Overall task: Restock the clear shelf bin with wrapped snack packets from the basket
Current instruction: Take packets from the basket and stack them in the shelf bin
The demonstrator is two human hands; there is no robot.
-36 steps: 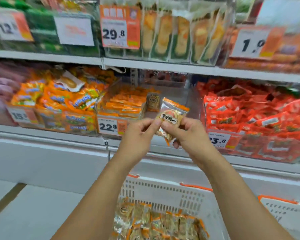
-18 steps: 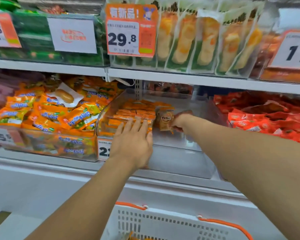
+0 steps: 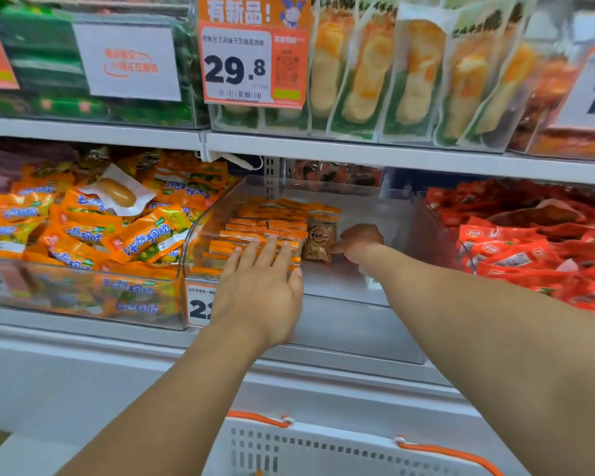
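The clear shelf bin [image 3: 385, 231] sits on the middle shelf, its left half filled with rows of orange-topped snack packets [image 3: 272, 221]. One wrapped packet [image 3: 319, 242] with a round dark label stands upright at the right end of the rows. My right hand [image 3: 358, 242] is inside the bin and pinches this packet's right edge. My left hand [image 3: 263, 286] reaches over the bin's front wall, fingers straight and spread, resting against the front packets. The white basket [image 3: 323, 448] with orange handles is at the bottom edge; its contents are out of view.
A bin of orange and yellow packets [image 3: 93, 235] stands to the left and red packets [image 3: 529, 242] fill the bin to the right. The upper shelf [image 3: 358, 152] holds hanging pouches and a 29.8 price tag [image 3: 251, 63]. The right half of the clear bin holds no packets.
One second ago both hands held the packet in front of the shelf. My right hand has since carried it into the bin and set it upright; my left hand moved to the front packets.
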